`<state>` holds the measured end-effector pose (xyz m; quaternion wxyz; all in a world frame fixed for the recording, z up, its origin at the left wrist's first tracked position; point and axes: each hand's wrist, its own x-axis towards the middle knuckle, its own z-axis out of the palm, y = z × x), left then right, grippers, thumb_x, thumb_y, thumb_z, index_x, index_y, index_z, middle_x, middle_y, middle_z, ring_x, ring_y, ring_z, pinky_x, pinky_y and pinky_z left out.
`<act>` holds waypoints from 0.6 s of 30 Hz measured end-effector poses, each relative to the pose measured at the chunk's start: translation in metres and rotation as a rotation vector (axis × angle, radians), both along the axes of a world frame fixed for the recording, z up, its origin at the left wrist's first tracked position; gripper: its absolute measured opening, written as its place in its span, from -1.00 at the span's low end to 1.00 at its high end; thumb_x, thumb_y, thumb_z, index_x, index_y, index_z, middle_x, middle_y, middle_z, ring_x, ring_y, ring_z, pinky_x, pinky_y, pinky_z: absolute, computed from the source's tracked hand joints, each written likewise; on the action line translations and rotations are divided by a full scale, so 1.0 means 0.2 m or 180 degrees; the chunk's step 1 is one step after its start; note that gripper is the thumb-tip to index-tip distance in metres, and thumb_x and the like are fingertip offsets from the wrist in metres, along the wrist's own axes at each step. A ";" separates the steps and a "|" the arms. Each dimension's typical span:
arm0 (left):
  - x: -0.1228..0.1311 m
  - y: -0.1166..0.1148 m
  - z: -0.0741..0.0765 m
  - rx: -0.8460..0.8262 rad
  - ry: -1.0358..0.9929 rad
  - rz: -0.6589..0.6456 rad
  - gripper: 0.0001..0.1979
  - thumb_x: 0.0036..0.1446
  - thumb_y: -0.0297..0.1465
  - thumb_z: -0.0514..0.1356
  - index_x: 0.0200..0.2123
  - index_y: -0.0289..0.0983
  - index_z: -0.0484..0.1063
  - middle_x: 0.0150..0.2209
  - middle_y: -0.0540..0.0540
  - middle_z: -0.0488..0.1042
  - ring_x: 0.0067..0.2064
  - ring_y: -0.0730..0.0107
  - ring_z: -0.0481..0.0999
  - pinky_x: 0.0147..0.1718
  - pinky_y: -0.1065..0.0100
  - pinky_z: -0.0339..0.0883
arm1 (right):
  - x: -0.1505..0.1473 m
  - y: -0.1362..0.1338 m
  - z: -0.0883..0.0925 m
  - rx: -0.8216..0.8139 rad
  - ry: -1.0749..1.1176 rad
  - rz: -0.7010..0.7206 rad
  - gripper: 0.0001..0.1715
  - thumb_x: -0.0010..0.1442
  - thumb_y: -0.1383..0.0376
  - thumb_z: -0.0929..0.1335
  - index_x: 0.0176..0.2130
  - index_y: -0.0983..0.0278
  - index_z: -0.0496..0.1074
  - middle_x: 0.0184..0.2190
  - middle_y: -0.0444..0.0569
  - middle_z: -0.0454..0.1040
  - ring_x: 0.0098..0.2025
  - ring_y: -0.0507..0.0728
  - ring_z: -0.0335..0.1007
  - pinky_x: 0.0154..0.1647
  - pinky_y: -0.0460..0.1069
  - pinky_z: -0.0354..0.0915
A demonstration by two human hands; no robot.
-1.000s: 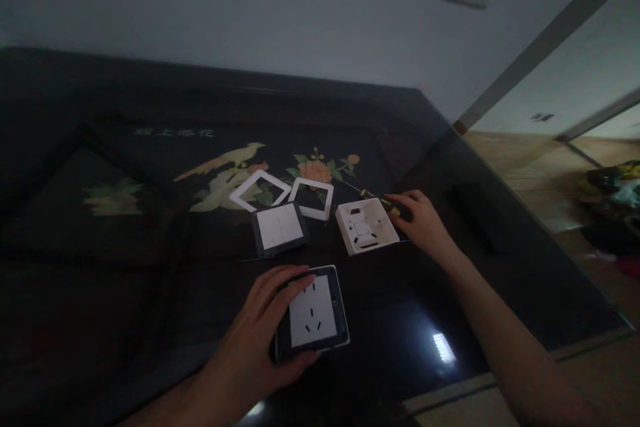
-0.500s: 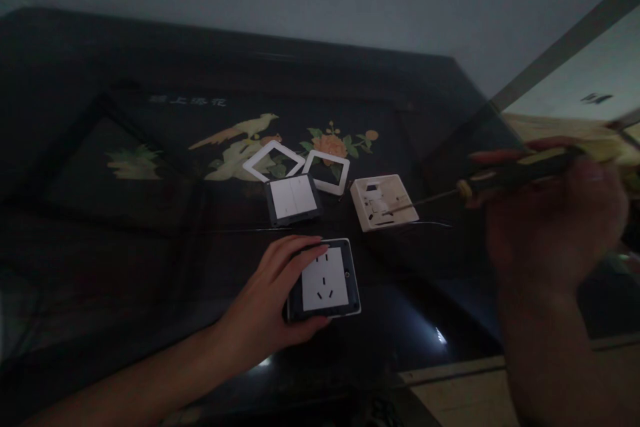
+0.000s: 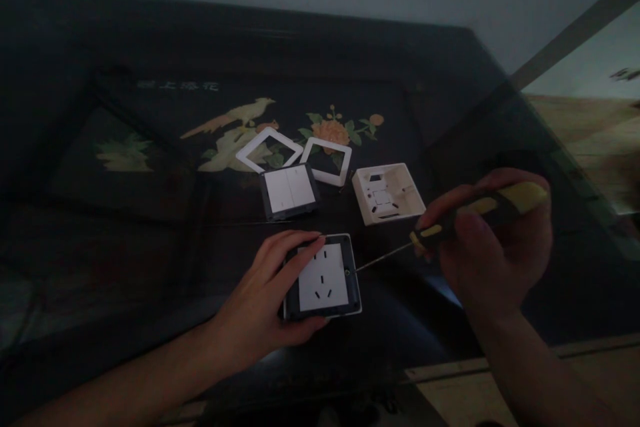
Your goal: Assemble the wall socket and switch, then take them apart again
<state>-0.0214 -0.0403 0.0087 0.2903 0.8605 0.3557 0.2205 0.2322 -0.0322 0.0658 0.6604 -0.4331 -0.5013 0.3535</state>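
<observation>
My left hand [image 3: 283, 287] grips a wall socket [image 3: 325, 280] from its left side, fingers over the top edge and thumb at the lower edge. The socket has a white slotted face in a dark frame and sits in a white box on the dark table. My right hand [image 3: 493, 240] is closed around the black and yellow handle of a screwdriver [image 3: 480, 210]. Its shaft slants down to the left, and the tip is at or close to a small brass-coloured screw [image 3: 347, 272] on the socket's right edge. Whether the tip touches the screw I cannot tell.
Behind the socket lies a two-panel light switch [image 3: 290, 190]. Two white cover frames [image 3: 245, 159] lie beyond it, one touching or near the switch. An open white mounting box [image 3: 367, 203] stands to the right. The dark, glossy table [image 3: 165, 267] bears a bird-and-flower picture.
My right hand has come left and toward the socket, bringing the screwdriver tip from over the mounting box to the screw. My left hand keeps its grip. The view has shifted slightly.
</observation>
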 end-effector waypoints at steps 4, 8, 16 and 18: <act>0.00 0.00 0.01 -0.0012 -0.0010 -0.0001 -0.19 0.11 -0.28 0.28 0.35 -0.13 -0.03 0.26 -0.21 0.14 0.25 0.02 0.15 0.19 0.02 0.24 | -0.01 -0.01 -0.01 0.0080 -0.0154 0.0033 -0.74 0.20 0.32 0.42 -0.13 0.05 0.35 -0.45 -0.19 0.53 -0.63 0.05 0.37 -0.75 -0.06 0.28; 0.01 0.00 0.01 -0.0009 0.0003 -0.0006 -0.18 0.11 -0.27 0.28 0.36 -0.14 -0.04 0.26 -0.22 0.13 0.25 0.01 0.15 0.19 0.01 0.24 | -0.02 -0.01 -0.02 0.0105 -0.0196 0.0085 -0.73 0.20 0.35 0.43 -0.13 0.08 0.34 -0.45 -0.19 0.53 -0.61 0.04 0.39 -0.74 -0.08 0.30; 0.01 0.00 0.01 -0.0018 -0.0004 -0.0005 -0.17 0.10 -0.27 0.29 0.35 -0.10 -0.04 0.26 -0.22 0.15 0.24 -0.03 0.18 0.17 -0.05 0.24 | -0.01 0.00 -0.02 0.0220 -0.0316 0.0123 -0.72 0.19 0.36 0.42 -0.13 0.08 0.34 -0.45 -0.20 0.54 -0.62 0.04 0.38 -0.76 -0.08 0.28; 0.01 0.00 0.01 -0.0028 -0.0029 -0.0007 -0.17 0.10 -0.26 0.29 0.36 -0.09 -0.05 0.26 -0.22 0.15 0.24 -0.05 0.18 0.17 -0.07 0.24 | -0.02 0.00 -0.02 0.0207 -0.0365 0.0087 -0.71 0.19 0.36 0.42 -0.13 0.06 0.34 -0.46 -0.22 0.53 -0.62 0.04 0.38 -0.75 -0.08 0.27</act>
